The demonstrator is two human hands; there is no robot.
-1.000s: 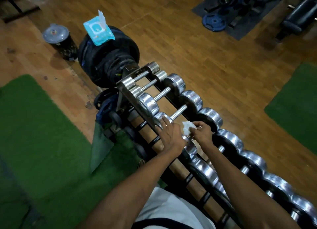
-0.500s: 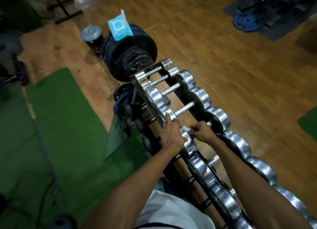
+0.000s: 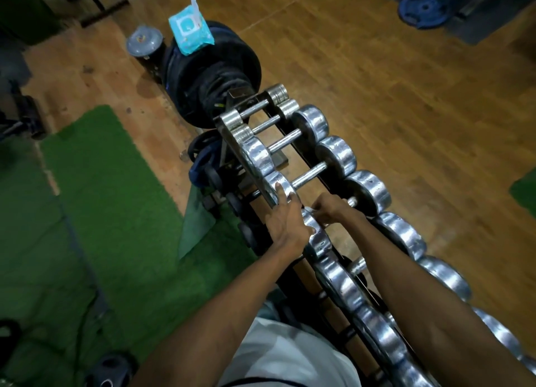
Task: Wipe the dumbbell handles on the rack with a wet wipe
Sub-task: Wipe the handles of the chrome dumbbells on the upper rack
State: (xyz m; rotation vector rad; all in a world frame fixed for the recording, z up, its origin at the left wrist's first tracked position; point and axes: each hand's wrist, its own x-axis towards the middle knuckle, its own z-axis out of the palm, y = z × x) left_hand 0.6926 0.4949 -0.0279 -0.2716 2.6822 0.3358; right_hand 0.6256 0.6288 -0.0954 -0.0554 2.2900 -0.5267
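Note:
A row of chrome dumbbells lies across a long rack (image 3: pixel 232 142) that runs from the upper middle to the lower right. My right hand (image 3: pixel 330 209) curls round the handle of one dumbbell (image 3: pixel 368 192), with the wet wipe almost wholly hidden inside the grip. Only a short stub of that handle (image 3: pixel 352 202) shows past my fingers. My left hand (image 3: pixel 285 218) rests on the near heads, its straight fingers touching the head of the neighbouring dumbbell (image 3: pixel 278 186).
A blue wet-wipe pack (image 3: pixel 190 29) sits on a stack of black weight plates (image 3: pixel 214 76) at the rack's far end. Beside it stands a grey lidded container (image 3: pixel 143 41). A green mat (image 3: pixel 101 198) lies to the left, with wooden floor to the right and a blue plate (image 3: pixel 425 9) far off.
My right hand has closed over the handle, and the white wipe seen a second ago has disappeared under it. My head view has shifted, while my left hand has stayed on the heads.

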